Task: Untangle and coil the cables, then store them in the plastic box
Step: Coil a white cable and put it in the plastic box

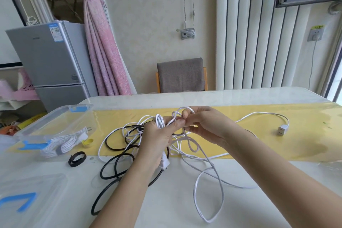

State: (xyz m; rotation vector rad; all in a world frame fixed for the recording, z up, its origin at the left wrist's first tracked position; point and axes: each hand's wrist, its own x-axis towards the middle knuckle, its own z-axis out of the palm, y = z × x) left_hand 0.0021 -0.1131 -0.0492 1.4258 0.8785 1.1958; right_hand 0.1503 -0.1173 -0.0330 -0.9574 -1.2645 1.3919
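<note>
A tangle of white cable (201, 155) and black cable (118, 164) lies across the middle of the table. My left hand (159, 140) grips a bunch of white loops, and a white plug hangs below its palm. My right hand (201, 126) pinches a white loop just right of the left fingers. One white strand runs right to a small white socket block (282, 130). The clear plastic box (55, 126) stands at the left and holds a coiled white cable (61, 145) bound with a grey strap.
A black strap loop (76, 158) and a small yellow cap (87, 142) lie next to the box. The clear lid (27, 200) with blue clips rests at the near left. A yellow runner (305, 135) crosses the table; a grey chair (181, 75) stands behind.
</note>
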